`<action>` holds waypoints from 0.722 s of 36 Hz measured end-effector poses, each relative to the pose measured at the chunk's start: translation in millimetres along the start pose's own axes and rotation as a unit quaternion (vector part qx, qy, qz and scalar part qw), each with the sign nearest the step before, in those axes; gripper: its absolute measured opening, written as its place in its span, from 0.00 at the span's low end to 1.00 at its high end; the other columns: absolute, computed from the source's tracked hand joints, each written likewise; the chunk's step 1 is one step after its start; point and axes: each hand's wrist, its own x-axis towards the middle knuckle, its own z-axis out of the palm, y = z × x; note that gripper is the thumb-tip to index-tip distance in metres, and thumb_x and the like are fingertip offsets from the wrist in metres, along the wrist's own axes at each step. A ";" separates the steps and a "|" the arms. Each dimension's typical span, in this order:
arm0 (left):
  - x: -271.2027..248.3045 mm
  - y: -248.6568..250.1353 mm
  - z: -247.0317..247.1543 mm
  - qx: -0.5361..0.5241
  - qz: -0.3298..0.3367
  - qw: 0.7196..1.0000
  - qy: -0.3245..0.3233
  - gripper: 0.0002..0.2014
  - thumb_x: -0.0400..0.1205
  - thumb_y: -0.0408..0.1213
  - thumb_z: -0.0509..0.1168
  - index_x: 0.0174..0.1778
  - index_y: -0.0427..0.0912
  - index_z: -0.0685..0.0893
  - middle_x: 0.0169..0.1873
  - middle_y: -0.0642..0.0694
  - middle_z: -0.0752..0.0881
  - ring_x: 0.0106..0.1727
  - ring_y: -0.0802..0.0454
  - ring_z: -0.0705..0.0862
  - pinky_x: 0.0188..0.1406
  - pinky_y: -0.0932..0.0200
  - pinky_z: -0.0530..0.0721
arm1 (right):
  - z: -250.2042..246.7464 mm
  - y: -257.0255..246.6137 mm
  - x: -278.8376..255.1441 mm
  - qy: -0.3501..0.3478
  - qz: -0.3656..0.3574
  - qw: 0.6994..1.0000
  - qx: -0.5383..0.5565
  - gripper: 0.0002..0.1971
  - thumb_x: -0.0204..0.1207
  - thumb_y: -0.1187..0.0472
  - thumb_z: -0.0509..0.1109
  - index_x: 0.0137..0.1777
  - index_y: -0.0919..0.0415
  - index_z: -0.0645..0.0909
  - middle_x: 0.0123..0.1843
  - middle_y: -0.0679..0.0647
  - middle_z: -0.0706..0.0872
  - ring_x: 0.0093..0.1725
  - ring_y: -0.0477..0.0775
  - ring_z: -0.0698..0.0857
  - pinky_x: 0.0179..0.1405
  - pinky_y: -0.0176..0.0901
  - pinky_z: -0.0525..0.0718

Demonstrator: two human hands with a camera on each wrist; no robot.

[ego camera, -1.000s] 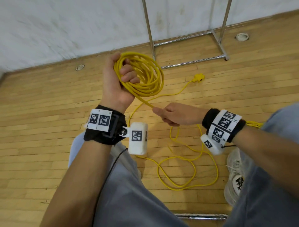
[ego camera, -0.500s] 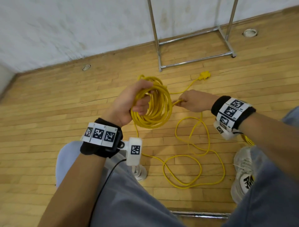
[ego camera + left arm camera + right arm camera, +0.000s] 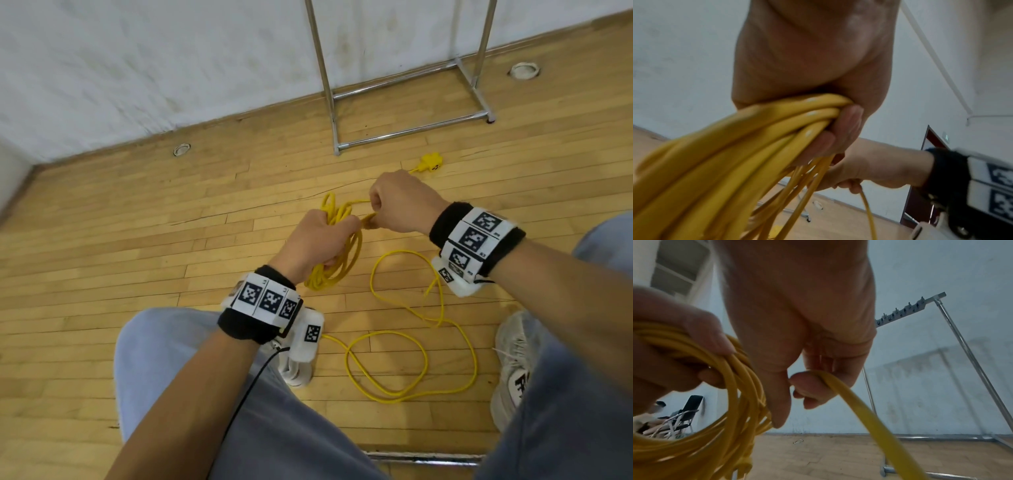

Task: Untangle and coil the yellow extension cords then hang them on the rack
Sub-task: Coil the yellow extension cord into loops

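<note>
Compared with half a second ago, I note both hands sit closer together: the right hand [image 3: 402,202] now nearly touches the left hand [image 3: 317,240], where before a short span of cord separated them. The bundle of coiled yellow extension cord [image 3: 342,253] hangs lower and looks narrower in the head view.

The left hand has its fingers curled round the coil's gathered loops [image 3: 748,146]; the right hand pinches a single strand [image 3: 838,386] between thumb and curled fingers, just beside the coil.

Writing: the bands on both wrists carry black-and-white square marker patterns [image 3: 270,301]; I read no words on them. The grey-white sneaker [image 3: 513,363] bears a dark logo, too blurred for me to read.

The uncoiled slack of the cord [image 3: 411,377] lies in loose loops on the wooden plank floor [image 3: 120,240], between my knees in blue jeans [image 3: 164,359]. Its yellow plug end [image 3: 430,162] rests on the floor near the base of the chrome metal rack [image 3: 404,132], which stands against the white wall [image 3: 137,68]. The right wrist view shows the rack's top bar with hooks [image 3: 906,309]. A black folding chair [image 3: 688,410] stands far off.
</note>
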 end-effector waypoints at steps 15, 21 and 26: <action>21.5 -7.8 19.7 0.029 0.008 0.999 0.024 0.13 0.80 0.46 0.69 0.35 0.41 0.78 0.24 0.42 0.73 0.24 0.47 0.70 0.22 0.58 0.69 | 3.2 0.3 -10.3 -0.062 0.078 0.994 0.053 0.17 0.80 0.56 0.74 0.32 0.65 0.85 0.20 0.51 0.85 0.22 0.50 0.83 0.27 0.39 0.80; 26.8 -11.7 13.7 0.006 0.016 0.997 0.072 0.15 0.82 0.46 0.69 0.34 0.41 0.78 0.23 0.42 0.71 0.21 0.48 0.67 0.20 0.58 0.67 | -1.9 -0.5 -15.2 -0.099 0.051 0.933 0.342 0.16 0.87 0.55 0.68 0.45 0.68 0.88 0.29 0.52 0.79 0.25 0.48 0.75 0.23 0.37 0.72; 29.1 -13.4 9.9 -0.004 0.021 0.993 0.120 0.19 0.84 0.46 0.68 0.30 0.43 0.75 0.22 0.43 0.71 0.20 0.48 0.68 0.19 0.60 0.67 | -4.0 -9.7 -23.8 -0.087 0.015 0.897 0.432 0.16 0.89 0.54 0.66 0.49 0.66 0.87 0.34 0.54 0.83 0.29 0.49 0.81 0.28 0.41 0.79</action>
